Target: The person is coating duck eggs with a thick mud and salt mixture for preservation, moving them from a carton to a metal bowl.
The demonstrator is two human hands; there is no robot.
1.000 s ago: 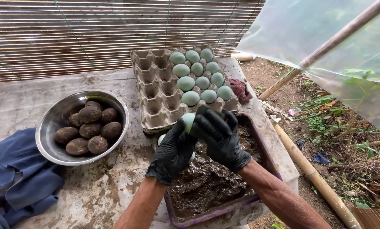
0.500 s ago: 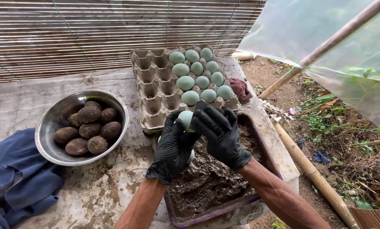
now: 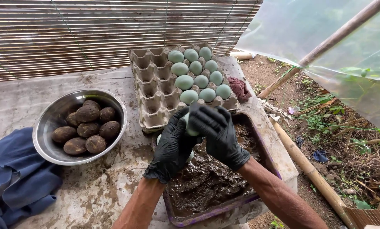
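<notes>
- A blue cloth [image 3: 11,178] lies crumpled at the left edge of the mud-smeared concrete slab [image 3: 105,191].
- Just beside it, one steel bowl [image 3: 43,131] holds dark, mud-coated eggs [image 3: 88,113]. Eight can be counted, and any beneath are hidden.
- One grey pulp egg carton [image 3: 152,91] stands at the back. Its left cups are empty, and twelve clean pale green eggs [image 3: 184,82] fill the right side.
- The left hand [image 3: 173,146], in a black glove, is curled around a pale green egg [image 3: 189,127] held over the near-left corner of the tray. A pale edge below the palm may be a second egg, but that cannot be told.
- The right hand [image 3: 217,131], also gloved, is closed over the same egg from above, fingers wrapped on its top.
- The step appears to be coating this egg with mud. The next move would call for a gentle, even grip, since shell and gloves look slick.
- One purple-rimmed tray [image 3: 266,163] of wet brown mud [image 3: 207,182] sits under both hands.
- One reddish rag [image 3: 239,88] lies by the carton, and one bamboo pole [image 3: 304,163] slants along the ground at right.
</notes>
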